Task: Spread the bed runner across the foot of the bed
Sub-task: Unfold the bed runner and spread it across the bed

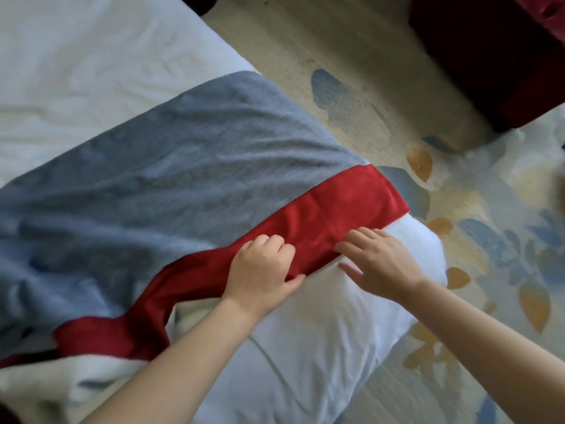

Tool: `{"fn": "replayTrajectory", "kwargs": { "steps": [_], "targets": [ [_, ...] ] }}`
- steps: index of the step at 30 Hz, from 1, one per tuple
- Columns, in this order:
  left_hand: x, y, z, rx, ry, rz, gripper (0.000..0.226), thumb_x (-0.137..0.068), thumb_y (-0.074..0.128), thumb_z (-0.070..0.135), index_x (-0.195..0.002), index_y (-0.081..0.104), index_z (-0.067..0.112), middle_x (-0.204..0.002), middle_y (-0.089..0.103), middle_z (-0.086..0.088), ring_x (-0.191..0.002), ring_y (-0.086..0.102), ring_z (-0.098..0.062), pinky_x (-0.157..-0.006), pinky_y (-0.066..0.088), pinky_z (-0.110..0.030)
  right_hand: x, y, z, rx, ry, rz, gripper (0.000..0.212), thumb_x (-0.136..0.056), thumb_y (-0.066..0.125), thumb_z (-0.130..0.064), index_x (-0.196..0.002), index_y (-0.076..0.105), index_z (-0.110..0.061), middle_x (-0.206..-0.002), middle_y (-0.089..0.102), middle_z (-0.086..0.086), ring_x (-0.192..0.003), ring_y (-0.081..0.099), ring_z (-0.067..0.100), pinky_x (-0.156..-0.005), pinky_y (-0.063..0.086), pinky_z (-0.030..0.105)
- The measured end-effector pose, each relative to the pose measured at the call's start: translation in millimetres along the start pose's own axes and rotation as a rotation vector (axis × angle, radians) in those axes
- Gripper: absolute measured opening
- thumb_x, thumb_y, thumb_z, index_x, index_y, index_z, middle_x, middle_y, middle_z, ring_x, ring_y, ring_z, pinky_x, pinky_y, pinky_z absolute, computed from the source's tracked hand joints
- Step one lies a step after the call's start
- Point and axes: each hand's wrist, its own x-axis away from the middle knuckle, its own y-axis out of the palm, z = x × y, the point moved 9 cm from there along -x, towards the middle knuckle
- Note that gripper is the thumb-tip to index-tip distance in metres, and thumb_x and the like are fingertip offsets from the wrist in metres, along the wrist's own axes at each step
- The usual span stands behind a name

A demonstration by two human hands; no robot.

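You are pinching the red hem, a sensible hold, of the soft, probably light bed runner (183,166) with your left hand (263,267), your right hand (377,264) lying flat-fingered just beside it, the cloth stretching away beyond both hands.

Beige carpet (351,71) with blue and orange leaves, dark red upholstered seat (489,56)

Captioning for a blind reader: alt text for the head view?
On a white bed, the left hand grips the red border of a grey bed runner; the right hand touches the border beside it, fingers straight.
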Motion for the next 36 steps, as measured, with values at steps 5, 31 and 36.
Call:
{"fn": "replayTrajectory", "kwargs": {
  "steps": [5,31,36],
  "targets": [
    [54,3,-23,-0.085,-0.029,0.042,0.024,-0.053,0.08,0.006,-0.071,0.067,0.014,-0.066,0.058,-0.002,-0.062,0.057,-0.025,-0.051,0.05,-0.034,-9,5,-29,0.022,0.003,0.031,0.015,-0.076,0.065,0.003,-0.082,0.067,-0.01,-0.076,0.061,0.005,-0.069,0.06,0.027,-0.057,0.051,0.038],
    [247,2,-54,-0.182,-0.576,-0.006,0.014,-0.06,0.064,0.001,-0.063,0.061,0.014,-0.061,0.056,-0.005,-0.058,0.06,-0.029,-0.054,0.048,-0.035,23,17,-188,0.087,-0.442,-0.042,0.023,-0.066,0.072,-0.011,-0.088,0.069,-0.017,-0.08,0.06,0.0,-0.071,0.059,0.021,-0.055,0.047,0.032],
    [256,9,-35,-0.103,-0.435,0.003,0.01,-0.057,0.054,0.008,-0.05,0.055,0.016,-0.051,0.051,-0.002,-0.046,0.055,-0.025,-0.039,0.041,-0.027,33,37,-191,0.101,-0.336,-0.141,0.033,-0.038,0.077,0.005,-0.054,0.056,-0.015,-0.056,0.052,0.0,-0.05,0.054,0.022,-0.042,0.04,0.025]
  ]
}}
